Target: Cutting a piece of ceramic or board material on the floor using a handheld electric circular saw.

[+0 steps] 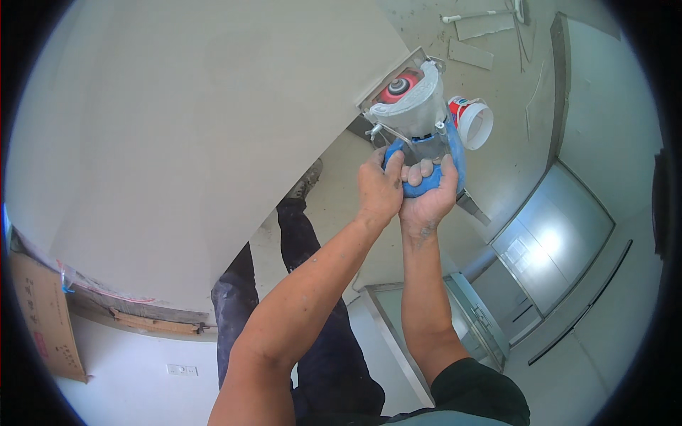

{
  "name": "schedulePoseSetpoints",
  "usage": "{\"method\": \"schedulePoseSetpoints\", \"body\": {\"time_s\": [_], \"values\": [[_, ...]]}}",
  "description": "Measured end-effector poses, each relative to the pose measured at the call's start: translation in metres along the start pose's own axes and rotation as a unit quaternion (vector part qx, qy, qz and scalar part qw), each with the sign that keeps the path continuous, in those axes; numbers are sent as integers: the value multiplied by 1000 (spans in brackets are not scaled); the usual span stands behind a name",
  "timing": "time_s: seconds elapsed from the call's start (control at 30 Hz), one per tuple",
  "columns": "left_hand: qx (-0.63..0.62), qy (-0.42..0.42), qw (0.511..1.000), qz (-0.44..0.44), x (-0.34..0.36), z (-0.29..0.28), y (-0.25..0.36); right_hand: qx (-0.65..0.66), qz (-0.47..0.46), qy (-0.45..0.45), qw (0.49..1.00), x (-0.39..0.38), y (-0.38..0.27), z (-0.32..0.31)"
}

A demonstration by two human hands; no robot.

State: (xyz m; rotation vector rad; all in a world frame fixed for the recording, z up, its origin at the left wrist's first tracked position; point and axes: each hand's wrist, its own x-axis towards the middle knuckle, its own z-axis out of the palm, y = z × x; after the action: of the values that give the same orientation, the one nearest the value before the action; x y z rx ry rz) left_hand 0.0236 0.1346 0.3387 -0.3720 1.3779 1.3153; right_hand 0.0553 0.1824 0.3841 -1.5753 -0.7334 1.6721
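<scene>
A dusty handheld power cutter [424,99] with a grey-white guard, a red round part and a blue body sits at the edge of a large pale flat panel [192,142]. Its metal base plate lies along the panel's right edge. My right hand [430,195] wraps round the blue handle, fingers curled over the top. Beside it my left hand [380,184] is closed on the left side of the same handle, the thumb pressed against the blue casing. The blade itself is hidden.
A red-and-white bucket [474,126] lies tipped over just right of the cutter. Board offcuts [470,54] and a white pipe-like piece [477,14] are on the floor beyond. A cardboard sheet [46,319] leans at lower left. My shoe [305,183] is beside the panel's edge.
</scene>
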Motion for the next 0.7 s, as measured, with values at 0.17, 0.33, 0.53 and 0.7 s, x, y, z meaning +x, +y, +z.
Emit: {"method": "schedulePoseSetpoints", "body": {"time_s": [0.17, 0.33, 0.53, 0.7], "values": [[-6, 4, 1000, 4, 1, 1, -3, 8, 1, -10, 1000, 0, 0, 1], [-8, 5, 1000, 8, 2, 0, -3, 8, 2, -9, 1000, -1, 1, 1], [9, 7, 1000, 14, 1, 0, -1, 4, 2, 0, 1000, -1, 0, 1], [-5, 11, 1000, 9, 1, 0, -4, 2, 1, 5, 1000, -2, 1, 4]]}}
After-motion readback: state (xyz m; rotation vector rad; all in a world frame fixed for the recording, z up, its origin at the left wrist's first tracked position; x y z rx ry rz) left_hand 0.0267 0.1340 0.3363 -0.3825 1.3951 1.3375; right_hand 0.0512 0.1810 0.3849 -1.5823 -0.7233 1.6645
